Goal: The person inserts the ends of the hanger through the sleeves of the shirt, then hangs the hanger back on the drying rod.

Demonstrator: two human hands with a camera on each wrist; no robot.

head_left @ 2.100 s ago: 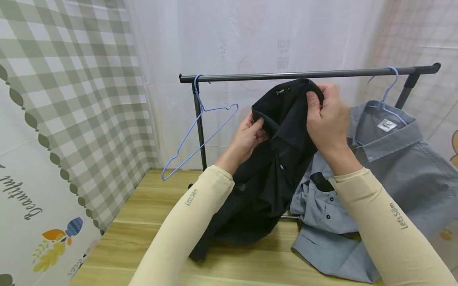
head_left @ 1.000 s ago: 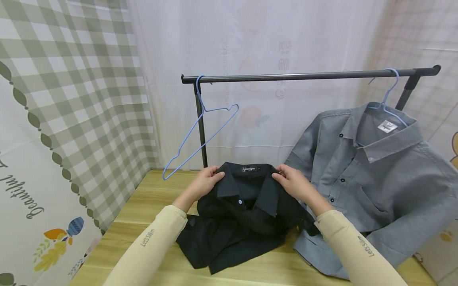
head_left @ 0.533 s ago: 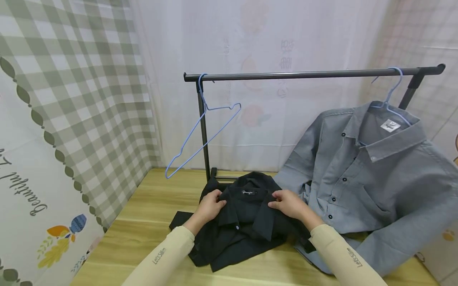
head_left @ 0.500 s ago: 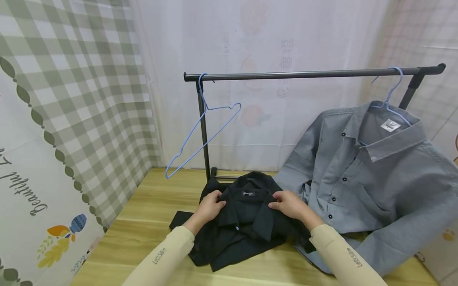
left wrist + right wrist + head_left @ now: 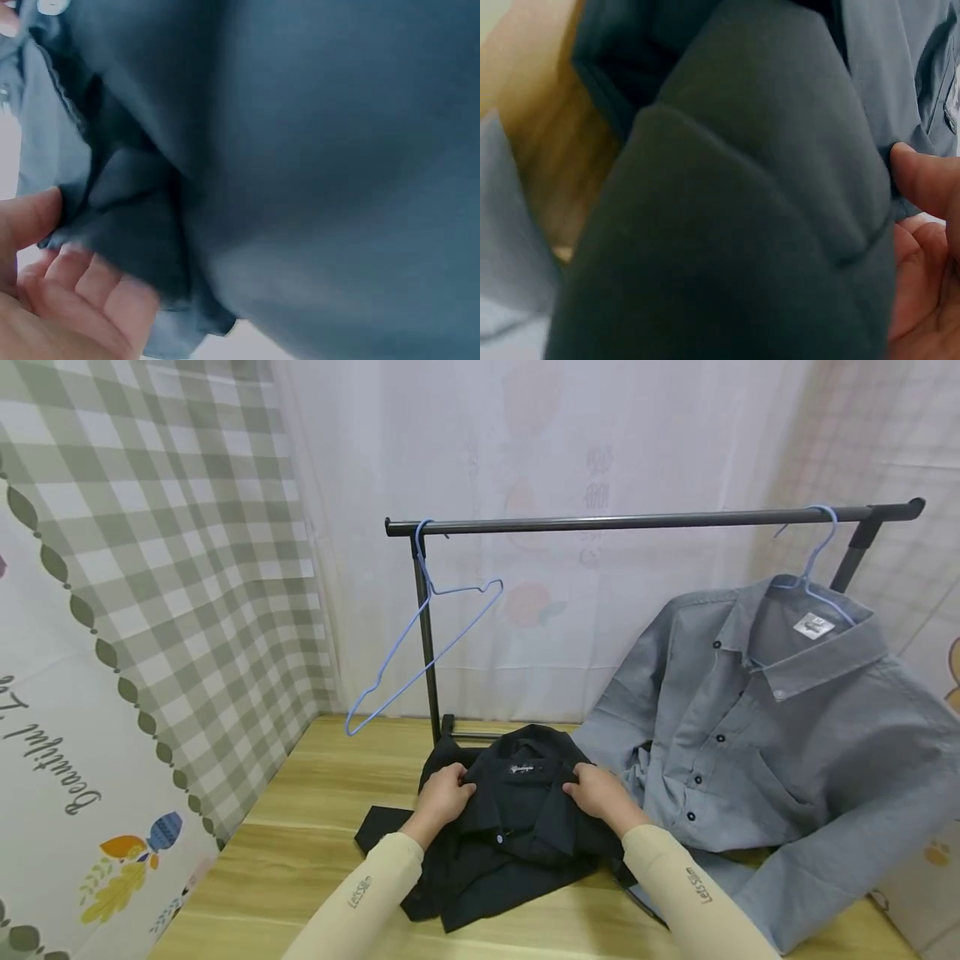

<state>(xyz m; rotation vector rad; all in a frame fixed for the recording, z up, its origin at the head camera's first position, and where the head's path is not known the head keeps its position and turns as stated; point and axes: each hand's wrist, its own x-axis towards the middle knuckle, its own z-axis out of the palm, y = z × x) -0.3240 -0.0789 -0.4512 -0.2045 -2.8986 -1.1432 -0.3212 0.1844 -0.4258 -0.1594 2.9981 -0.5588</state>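
A black shirt (image 5: 517, 877) lies in a heap on the wooden table, its collar open and a small label (image 5: 522, 768) showing inside the neck. My left hand (image 5: 444, 795) pinches it beside the left of the collar, and my right hand (image 5: 602, 795) pinches it beside the right. In the left wrist view, the thumb and fingers of the left hand (image 5: 67, 292) grip a fold of dark cloth. Likewise, the right hand (image 5: 926, 247) holds cloth between thumb and fingers in the right wrist view. Parts of the sleeves are bunched underneath and hidden.
A black garment rack (image 5: 637, 521) spans the back of the table (image 5: 300, 827). From its left end hangs a bare blue hanger (image 5: 423, 618). At the right, a grey shirt (image 5: 780, 727) on another blue hanger (image 5: 812, 556) reaches down to the table beside my right arm.
The black shirt came down from in front of the rack to the table, collar now facing me. Both hands moved down with it and spread apart. In the last half second, they barely move.
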